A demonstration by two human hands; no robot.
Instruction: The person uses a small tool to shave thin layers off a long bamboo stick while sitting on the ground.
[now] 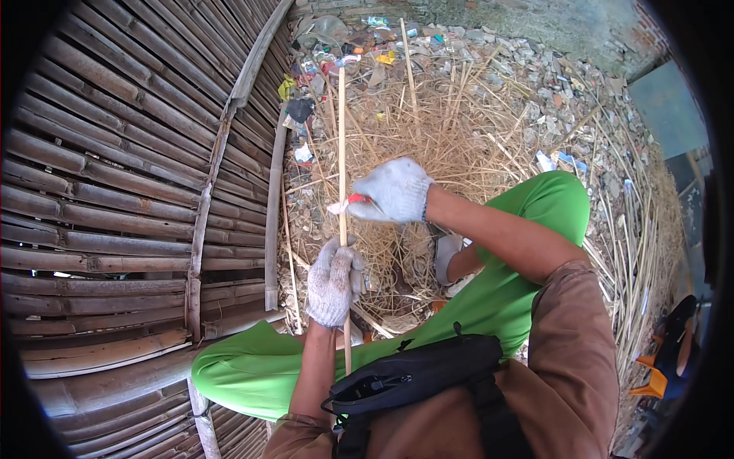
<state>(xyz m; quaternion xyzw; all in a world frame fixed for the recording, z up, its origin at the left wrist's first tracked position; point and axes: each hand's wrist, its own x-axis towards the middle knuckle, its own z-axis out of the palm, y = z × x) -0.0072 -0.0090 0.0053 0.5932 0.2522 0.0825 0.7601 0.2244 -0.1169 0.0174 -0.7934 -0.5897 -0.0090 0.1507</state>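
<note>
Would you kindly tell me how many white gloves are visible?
2 white gloves: one on the left hand, holding the pale stick; one on the right hand, holding a red object.

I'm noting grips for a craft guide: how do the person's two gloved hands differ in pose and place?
The left hand is closed around the pale stick, while the right hand grips a small red object, its full shape hidden.
The left hand points away from the body; the right hand points leftward, across the stick.
The left hand is nearer the body than the right hand.
Both wear pale gloves.
</note>
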